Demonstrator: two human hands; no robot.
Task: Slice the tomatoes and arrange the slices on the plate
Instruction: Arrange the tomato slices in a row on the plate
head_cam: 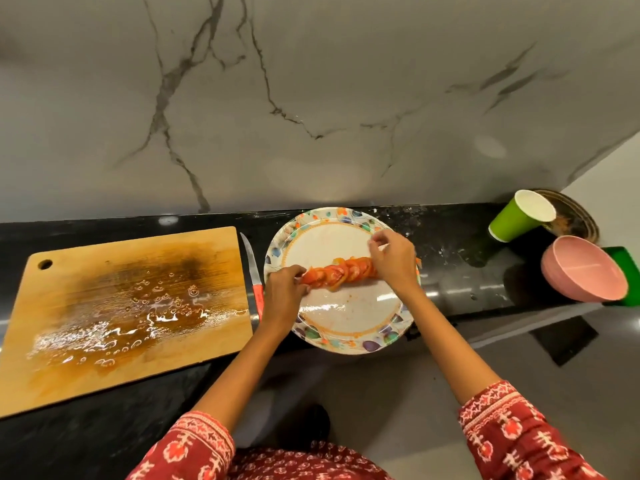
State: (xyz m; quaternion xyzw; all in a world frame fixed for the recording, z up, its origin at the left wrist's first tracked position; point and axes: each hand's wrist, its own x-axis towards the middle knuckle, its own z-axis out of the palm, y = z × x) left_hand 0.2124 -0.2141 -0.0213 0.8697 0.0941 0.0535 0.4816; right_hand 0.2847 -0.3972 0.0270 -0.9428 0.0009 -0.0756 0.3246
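Observation:
A row of overlapping red tomato slices (341, 273) lies across the middle of a flower-rimmed paper plate (346, 320). My left hand (284, 289) pinches the slices at the row's left end. My right hand (391, 258) holds the right end, its fingertips curled over the last slices there. A knife (252, 271) with a red handle lies on the black counter between the plate and a wooden cutting board (121, 306), which is wet with tomato juice and seeds.
A green paper cup (519, 214) leans at the back right in front of a dark round dish (571, 216). A pink bowl (585, 273) sits tilted on a green thing (623, 265). The plate overhangs the counter's front edge. A marble wall rises behind.

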